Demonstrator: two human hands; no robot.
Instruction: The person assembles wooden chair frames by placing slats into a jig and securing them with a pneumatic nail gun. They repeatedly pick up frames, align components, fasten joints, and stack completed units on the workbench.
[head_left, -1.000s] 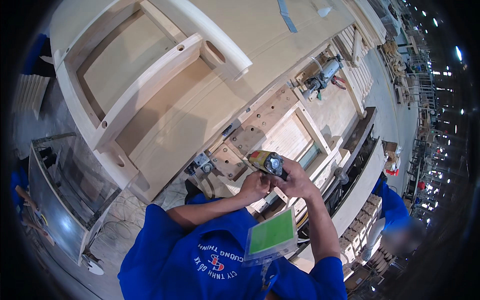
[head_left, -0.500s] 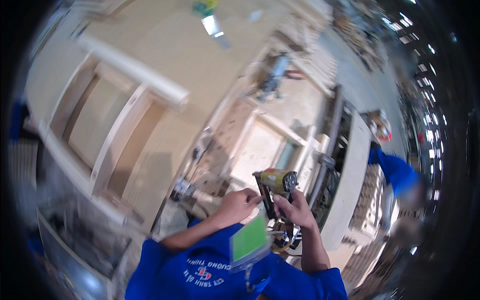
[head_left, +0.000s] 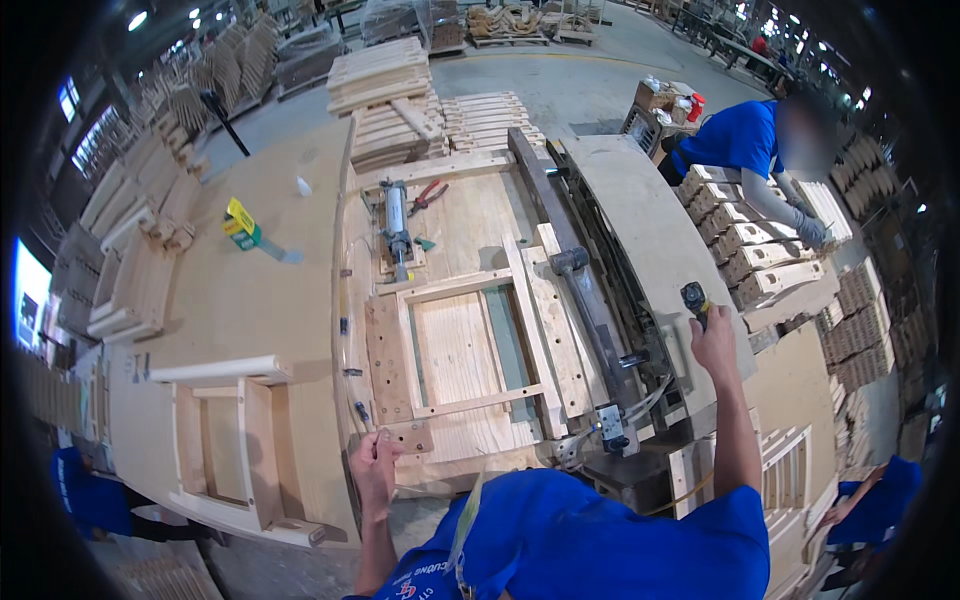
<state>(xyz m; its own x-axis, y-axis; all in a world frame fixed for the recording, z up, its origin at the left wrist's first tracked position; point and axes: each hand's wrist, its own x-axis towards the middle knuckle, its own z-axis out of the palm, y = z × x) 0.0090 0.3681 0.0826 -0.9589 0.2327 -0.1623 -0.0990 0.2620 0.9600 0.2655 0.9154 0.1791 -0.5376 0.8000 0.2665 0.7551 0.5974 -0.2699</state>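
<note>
My right hand (head_left: 714, 348) grips a nail gun (head_left: 694, 298) over the pale board on the right; the hand hides most of its handle. At the near left corner of the wooden jig, my left hand (head_left: 374, 468) has its fingers curled together; whatever they may pinch is too small to tell. Beside it lies a drilled wooden plate (head_left: 412, 437). A light wooden frame (head_left: 462, 408) sits flat in the jig, between my two hands. The jig's dark metal clamp bar (head_left: 590, 300) runs along the frame's right side.
A pneumatic cylinder (head_left: 396, 215) and red-handled pliers (head_left: 430, 195) lie at the jig's far end. An assembled wooden frame (head_left: 243, 440) rests on the left table, with a yellow-green box (head_left: 242, 225) farther back. Another person (head_left: 740, 140) leans over stacked wood parts (head_left: 770, 265) at right.
My hands were close together before my chest, with the nail gun in the right. They have spread apart: the right out over the right board with the nail gun, the left to the jig's corner.
</note>
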